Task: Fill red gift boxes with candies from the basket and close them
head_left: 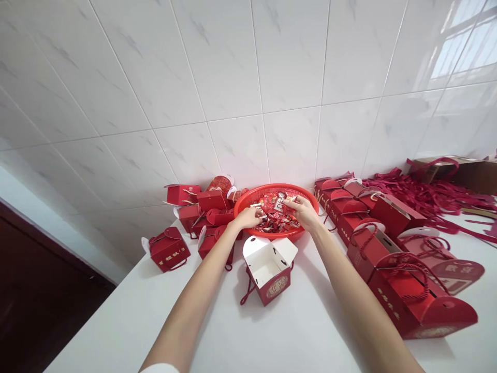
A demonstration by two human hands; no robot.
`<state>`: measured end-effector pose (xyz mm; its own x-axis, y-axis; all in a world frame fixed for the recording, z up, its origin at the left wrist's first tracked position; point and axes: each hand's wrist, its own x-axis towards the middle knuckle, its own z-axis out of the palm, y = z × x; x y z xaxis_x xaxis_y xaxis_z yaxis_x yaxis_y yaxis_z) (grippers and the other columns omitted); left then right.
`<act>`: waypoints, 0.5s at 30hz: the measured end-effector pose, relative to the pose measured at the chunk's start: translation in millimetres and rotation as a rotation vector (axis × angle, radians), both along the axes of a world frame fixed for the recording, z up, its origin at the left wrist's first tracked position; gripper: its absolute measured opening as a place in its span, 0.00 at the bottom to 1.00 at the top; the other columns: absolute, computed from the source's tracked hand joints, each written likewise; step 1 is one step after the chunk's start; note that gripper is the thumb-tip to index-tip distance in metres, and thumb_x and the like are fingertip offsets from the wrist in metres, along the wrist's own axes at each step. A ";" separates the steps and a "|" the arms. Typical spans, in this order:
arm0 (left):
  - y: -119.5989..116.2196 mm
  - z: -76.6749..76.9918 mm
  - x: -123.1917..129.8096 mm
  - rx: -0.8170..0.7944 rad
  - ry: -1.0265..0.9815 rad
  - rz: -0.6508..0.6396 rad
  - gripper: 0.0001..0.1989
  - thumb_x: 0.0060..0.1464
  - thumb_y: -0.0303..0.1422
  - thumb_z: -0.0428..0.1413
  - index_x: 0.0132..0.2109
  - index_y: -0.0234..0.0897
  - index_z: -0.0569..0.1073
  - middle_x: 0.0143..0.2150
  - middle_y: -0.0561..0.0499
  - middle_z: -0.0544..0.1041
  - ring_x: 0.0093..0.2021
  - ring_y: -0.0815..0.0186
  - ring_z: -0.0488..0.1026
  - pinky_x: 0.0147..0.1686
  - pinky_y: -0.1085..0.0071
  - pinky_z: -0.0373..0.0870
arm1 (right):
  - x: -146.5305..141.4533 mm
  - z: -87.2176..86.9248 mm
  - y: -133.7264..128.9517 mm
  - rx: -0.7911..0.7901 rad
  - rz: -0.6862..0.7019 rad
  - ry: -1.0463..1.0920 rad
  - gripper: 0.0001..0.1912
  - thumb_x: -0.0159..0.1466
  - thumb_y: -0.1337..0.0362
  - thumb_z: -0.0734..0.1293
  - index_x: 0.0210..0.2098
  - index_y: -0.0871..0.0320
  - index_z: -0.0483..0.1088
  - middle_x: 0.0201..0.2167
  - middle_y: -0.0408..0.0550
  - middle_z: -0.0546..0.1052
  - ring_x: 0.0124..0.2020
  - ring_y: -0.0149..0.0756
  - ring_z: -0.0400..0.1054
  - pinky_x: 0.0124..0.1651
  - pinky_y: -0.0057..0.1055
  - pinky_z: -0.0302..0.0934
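Observation:
A red plastic basket [306, 192] full of wrapped candies [277, 224] stands against the wall. My left hand [250, 217] is in the left part of the basket, fingers bent around a small wrapped candy. Over the right part, my right hand [303, 211] pinches a red and white candy packet [280, 202]. Just in front of the basket, between my forearms, a red gift box [275, 285] stands with its flaps up. Its white inside shows no contents, and a dark red rope handle hangs at its left side.
Several closed red boxes [169, 249] stand left of the basket. More red boxes [415, 295] line the right side of the white table [248, 344]. Behind them lie a heap of red ribbons [411, 194] and a cardboard box [476, 176]. A tiled wall [236, 145] borders the table.

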<state>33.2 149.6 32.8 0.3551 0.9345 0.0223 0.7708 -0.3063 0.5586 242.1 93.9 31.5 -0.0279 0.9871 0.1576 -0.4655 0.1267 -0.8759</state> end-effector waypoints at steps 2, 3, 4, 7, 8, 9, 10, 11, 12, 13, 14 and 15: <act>3.0 0.0 2.1 -0.065 0.090 -0.029 0.09 0.33 0.27 0.66 0.28 0.40 0.79 0.30 0.50 0.82 0.35 0.57 0.78 0.37 0.71 0.72 | 1.0 0.0 -0.1 -0.003 -0.005 0.015 0.21 0.42 0.58 0.81 0.31 0.56 0.72 0.30 0.44 0.79 0.33 0.37 0.74 0.33 0.31 0.70; 4.0 -0.2 4.6 -0.090 0.129 -0.044 0.10 0.30 0.27 0.67 0.26 0.40 0.78 0.27 0.51 0.80 0.32 0.59 0.77 0.35 0.72 0.71 | 1.5 0.1 -0.4 -0.001 0.001 0.024 0.21 0.42 0.59 0.81 0.31 0.56 0.72 0.31 0.44 0.78 0.34 0.37 0.74 0.35 0.32 0.70; 4.5 -0.4 7.7 -0.112 0.165 -0.058 0.10 0.28 0.27 0.67 0.24 0.40 0.77 0.25 0.53 0.79 0.30 0.60 0.76 0.33 0.73 0.70 | 2.0 0.2 -0.7 0.002 0.012 0.032 0.21 0.42 0.59 0.81 0.31 0.56 0.72 0.31 0.44 0.78 0.34 0.38 0.74 0.36 0.33 0.71; 4.0 -1.5 17.7 -0.146 0.247 -0.082 0.09 0.28 0.28 0.67 0.20 0.40 0.74 0.21 0.53 0.76 0.26 0.62 0.74 0.30 0.73 0.69 | 2.4 0.5 -1.8 0.017 0.031 0.041 0.21 0.42 0.60 0.81 0.32 0.55 0.71 0.32 0.43 0.78 0.35 0.38 0.74 0.37 0.34 0.71; 3.4 -2.0 20.4 -0.148 0.267 -0.082 0.09 0.29 0.28 0.66 0.18 0.39 0.72 0.20 0.53 0.75 0.26 0.61 0.74 0.30 0.72 0.69 | 2.2 0.6 -2.0 0.016 0.029 0.034 0.21 0.42 0.60 0.81 0.32 0.55 0.72 0.32 0.44 0.78 0.35 0.38 0.74 0.36 0.34 0.71; 2.9 -2.6 22.3 -0.148 0.282 -0.079 0.09 0.30 0.27 0.66 0.18 0.39 0.71 0.20 0.52 0.74 0.27 0.60 0.74 0.31 0.71 0.69 | 1.9 0.7 -2.2 0.010 0.023 0.026 0.21 0.43 0.60 0.81 0.32 0.55 0.72 0.32 0.44 0.78 0.35 0.39 0.74 0.35 0.33 0.71; 2.5 -3.2 23.7 -0.144 0.295 -0.071 0.09 0.31 0.27 0.65 0.17 0.39 0.71 0.20 0.51 0.74 0.28 0.59 0.75 0.32 0.70 0.69 | 1.6 0.8 -2.3 0.002 0.017 0.018 0.21 0.43 0.60 0.81 0.32 0.55 0.72 0.32 0.44 0.79 0.34 0.39 0.74 0.34 0.33 0.71; 2.3 -3.9 24.6 -0.141 0.307 -0.059 0.10 0.32 0.27 0.65 0.17 0.39 0.70 0.21 0.50 0.75 0.30 0.57 0.75 0.33 0.68 0.70 | 1.3 0.9 -2.3 -0.005 0.013 0.013 0.20 0.43 0.60 0.81 0.32 0.55 0.72 0.32 0.44 0.79 0.34 0.39 0.74 0.33 0.33 0.71; 2.6 -4.7 25.1 -0.138 0.318 -0.047 0.10 0.32 0.28 0.65 0.17 0.39 0.70 0.22 0.49 0.75 0.31 0.56 0.76 0.34 0.68 0.70 | 1.1 1.2 -2.4 -0.009 0.011 0.009 0.20 0.43 0.60 0.81 0.33 0.55 0.72 0.33 0.45 0.79 0.34 0.39 0.74 0.33 0.33 0.71; 3.3 -5.6 25.4 -0.137 0.328 -0.036 0.10 0.31 0.29 0.66 0.18 0.39 0.70 0.23 0.48 0.76 0.32 0.55 0.76 0.35 0.67 0.70 | 0.8 1.5 -2.5 -0.009 0.011 0.007 0.20 0.43 0.60 0.81 0.32 0.55 0.72 0.33 0.45 0.79 0.34 0.39 0.74 0.33 0.33 0.71; 4.3 -6.5 25.7 -0.137 0.337 -0.027 0.11 0.30 0.29 0.66 0.18 0.39 0.70 0.24 0.48 0.77 0.33 0.54 0.76 0.35 0.67 0.70 | 0.7 2.0 -2.7 -0.008 0.011 0.009 0.20 0.42 0.60 0.81 0.32 0.56 0.73 0.33 0.45 0.79 0.34 0.39 0.74 0.34 0.33 0.71; 5.5 -7.4 25.9 -0.139 0.343 -0.022 0.11 0.29 0.30 0.67 0.19 0.39 0.71 0.26 0.47 0.77 0.34 0.54 0.76 0.36 0.66 0.71 | 0.5 2.4 -3.0 -0.007 0.010 0.011 0.20 0.42 0.60 0.81 0.32 0.56 0.73 0.33 0.45 0.79 0.35 0.38 0.74 0.35 0.33 0.71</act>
<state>59.1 155.1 25.4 0.3400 0.9123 -0.2281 0.9146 -0.2642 0.3062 242.6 90.9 34.0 -0.0361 0.9878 0.1513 -0.4766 0.1160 -0.8714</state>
